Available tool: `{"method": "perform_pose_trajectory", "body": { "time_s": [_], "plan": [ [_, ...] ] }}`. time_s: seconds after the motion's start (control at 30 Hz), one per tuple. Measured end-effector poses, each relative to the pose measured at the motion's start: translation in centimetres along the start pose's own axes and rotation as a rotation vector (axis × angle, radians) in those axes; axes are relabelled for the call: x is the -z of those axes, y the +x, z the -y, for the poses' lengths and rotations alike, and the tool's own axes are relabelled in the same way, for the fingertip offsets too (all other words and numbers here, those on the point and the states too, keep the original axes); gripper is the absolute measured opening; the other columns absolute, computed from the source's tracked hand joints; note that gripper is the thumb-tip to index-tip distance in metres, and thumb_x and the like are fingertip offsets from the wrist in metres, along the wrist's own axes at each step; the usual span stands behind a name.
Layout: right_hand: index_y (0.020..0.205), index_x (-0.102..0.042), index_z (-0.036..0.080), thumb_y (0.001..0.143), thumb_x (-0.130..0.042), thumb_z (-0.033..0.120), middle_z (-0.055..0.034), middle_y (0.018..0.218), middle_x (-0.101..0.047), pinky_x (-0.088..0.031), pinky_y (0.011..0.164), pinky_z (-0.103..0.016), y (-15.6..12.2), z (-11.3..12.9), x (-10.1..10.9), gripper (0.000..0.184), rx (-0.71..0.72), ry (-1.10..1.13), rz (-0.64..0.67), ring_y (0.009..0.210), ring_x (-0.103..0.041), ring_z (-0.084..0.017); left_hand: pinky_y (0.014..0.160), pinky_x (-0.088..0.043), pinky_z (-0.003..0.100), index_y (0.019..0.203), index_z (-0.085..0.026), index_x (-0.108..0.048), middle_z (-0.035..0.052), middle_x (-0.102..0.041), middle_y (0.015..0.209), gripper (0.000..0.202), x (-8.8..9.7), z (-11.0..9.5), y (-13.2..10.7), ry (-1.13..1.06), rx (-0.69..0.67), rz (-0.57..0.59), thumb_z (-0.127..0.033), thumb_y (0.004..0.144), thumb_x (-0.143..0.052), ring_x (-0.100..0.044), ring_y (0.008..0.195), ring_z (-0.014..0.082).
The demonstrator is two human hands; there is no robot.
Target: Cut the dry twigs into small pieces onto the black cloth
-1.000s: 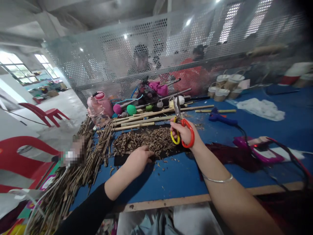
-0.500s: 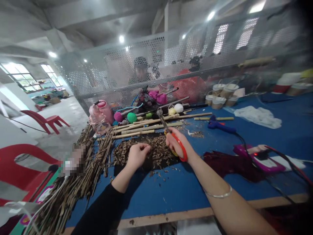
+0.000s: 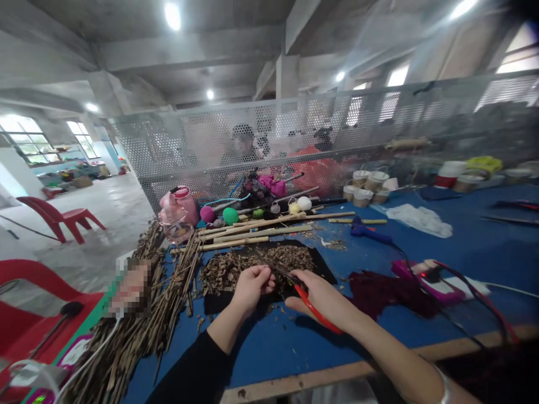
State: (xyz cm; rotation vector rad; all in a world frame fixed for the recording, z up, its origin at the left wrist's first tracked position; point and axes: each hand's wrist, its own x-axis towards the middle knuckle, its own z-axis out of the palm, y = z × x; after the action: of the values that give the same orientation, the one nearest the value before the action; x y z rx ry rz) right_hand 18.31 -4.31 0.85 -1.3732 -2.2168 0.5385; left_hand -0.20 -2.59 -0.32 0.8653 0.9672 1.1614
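Note:
My right hand (image 3: 320, 300) is closed round red-handled scissors (image 3: 304, 294), whose blades point left toward my left hand. My left hand (image 3: 252, 285) is pinched on a small brown piece from the heap of brown bark chips (image 3: 248, 265); the piece itself is too small to make out. The chips lie on a black mat (image 3: 324, 269) on the blue table (image 3: 337, 331). Both hands hover over the near edge of that mat, almost touching each other.
A bundle of dry twigs (image 3: 143, 314) lies at the left table end. Bamboo sticks (image 3: 261, 227), a pink jug (image 3: 179, 210), yarn balls, a blue glue gun (image 3: 370, 233), dark red cloth (image 3: 387, 292), paper cups (image 3: 366, 188) and white cloth sit further back. A perforated screen (image 3: 202, 140) separates other people. Red chairs stand left.
My right hand brought the scissors down from upright over the chips to my left hand. My left hand lifted off the heap and pinched shut. The view tilted upward.

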Motion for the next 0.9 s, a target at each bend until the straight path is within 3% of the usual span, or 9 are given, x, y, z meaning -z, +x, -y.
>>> {"method": "perform_pose_trajectory", "body": {
  "time_s": [0.13,0.27,0.37,0.53,0.67,0.77,0.9],
  "plan": [
    [0.11,-0.058,0.018,0.069,-0.062,0.053,-0.013,0.102,-0.064,-0.045,0.078,-0.034,0.4,0.5,-0.2,0.054,-0.016,-0.024,-0.041,0.092,-0.06,-0.027,0.046,-0.04,0.016,0.069,-0.01,-0.059,0.0011,-0.058,0.062,0.039,0.1,0.0,-0.1,0.072,-0.004,0.038,-0.044,0.056,-0.075,-0.05,0.048,0.0046],
    [0.096,-0.063,0.022,0.071,-0.06,0.055,-0.0083,0.084,-0.068,-0.043,0.062,-0.028,0.1,1.1,-0.4,0.041,-0.04,-0.048,-0.052,0.074,-0.063,-0.023,0.048,-0.042,0.017,0.069,-0.01,-0.061,0.001,-0.058,0.062,0.039,0.3,0.0,0.0,0.093,-0.002,0.042,-0.044,0.056,-0.075,-0.05,0.048,0.0048],
    [0.084,-0.064,0.022,0.071,-0.058,0.056,-0.005,0.07,-0.068,-0.038,0.052,-0.024,-0.1,1.2,-0.6,0.036,-0.059,-0.049,-0.052,0.059,-0.059,-0.019,0.047,-0.041,0.017,0.069,-0.01,-0.061,0.0009,-0.058,0.06,0.039,0.5,0.2,0.1,0.098,0.013,0.027,-0.044,0.055,-0.075,-0.05,0.047,0.005],
    [0.072,-0.062,0.02,0.075,-0.054,0.056,-0.0009,0.055,-0.061,-0.034,0.047,-0.023,-0.2,0.8,-1.1,0.038,-0.051,-0.022,-0.051,0.049,-0.05,-0.014,0.045,-0.042,0.016,0.07,-0.009,-0.061,0.0014,-0.059,0.06,0.032,0.6,0.4,0.3,0.103,0.021,0.012,-0.037,0.061,-0.074,-0.05,0.045,0.0048],
    [0.073,-0.063,0.018,0.077,-0.051,0.056,-0.0021,0.059,-0.063,-0.037,0.05,-0.024,-0.3,0.7,-1.1,0.04,-0.068,0.002,-0.051,0.052,-0.053,-0.015,0.049,-0.045,0.015,0.073,-0.009,-0.061,0.0032,-0.061,0.063,0.016,0.4,0.1,0.3,0.024,0.06,-0.061,-0.022,0.07,-0.069,-0.054,0.049,0.0048],
    [0.088,-0.062,0.019,0.074,-0.056,0.055,-0.0047,0.072,-0.066,-0.039,0.055,-0.025,-0.7,1.2,-0.6,0.039,-0.119,-0.033,-0.075,0.062,-0.059,-0.019,0.052,-0.047,0.013,0.073,-0.009,-0.059,0.0034,-0.061,0.064,0.005,0.1,-0.4,0.1,-0.104,0.105,-0.109,-0.013,0.075,-0.063,-0.055,0.051,0.0039],
    [0.102,-0.057,0.019,0.067,-0.063,0.055,-0.0103,0.097,-0.064,-0.043,0.069,-0.029,-1.2,2.0,-0.2,0.051,-0.077,-0.082,-0.056,0.083,-0.06,-0.023,0.048,-0.045,0.011,0.07,-0.009,-0.057,0.0024,-0.059,0.06,0.009,-0.2,-0.8,-0.3,-0.144,0.092,-0.071,-0.011,0.08,-0.056,-0.053,0.047,0.0027]
  ]
}}
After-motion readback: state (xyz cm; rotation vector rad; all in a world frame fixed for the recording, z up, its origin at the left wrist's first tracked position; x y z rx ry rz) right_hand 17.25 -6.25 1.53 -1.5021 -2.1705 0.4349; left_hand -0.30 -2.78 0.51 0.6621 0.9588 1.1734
